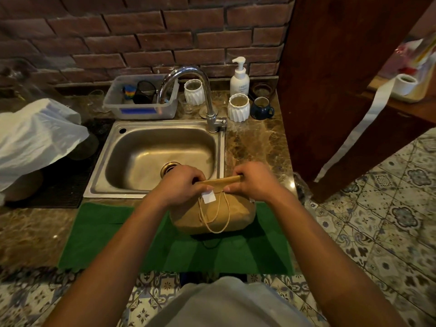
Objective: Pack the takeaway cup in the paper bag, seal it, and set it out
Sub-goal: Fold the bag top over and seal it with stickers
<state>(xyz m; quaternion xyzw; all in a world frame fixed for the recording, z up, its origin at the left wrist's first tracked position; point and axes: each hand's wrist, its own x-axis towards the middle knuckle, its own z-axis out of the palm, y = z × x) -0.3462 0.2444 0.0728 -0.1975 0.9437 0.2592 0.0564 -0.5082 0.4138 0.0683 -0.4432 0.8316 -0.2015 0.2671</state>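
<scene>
Both hands, left point(182, 185) and right point(253, 182), pinch folded brown paper bag point(213, 213) top; green mat point(106, 232), marble bench point(254, 142), steel sink point(151, 149), brick wall point(141, 31).

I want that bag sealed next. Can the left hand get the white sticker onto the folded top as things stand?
Probably yes. The left hand already holds the white sticker right at the paper bag's folded top, with nothing between them; the right hand pins the fold.

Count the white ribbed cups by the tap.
2. One white ribbed cup stands behind the tap, by the clear tub; the other stands right of it, beside the dark blue mug.
</scene>
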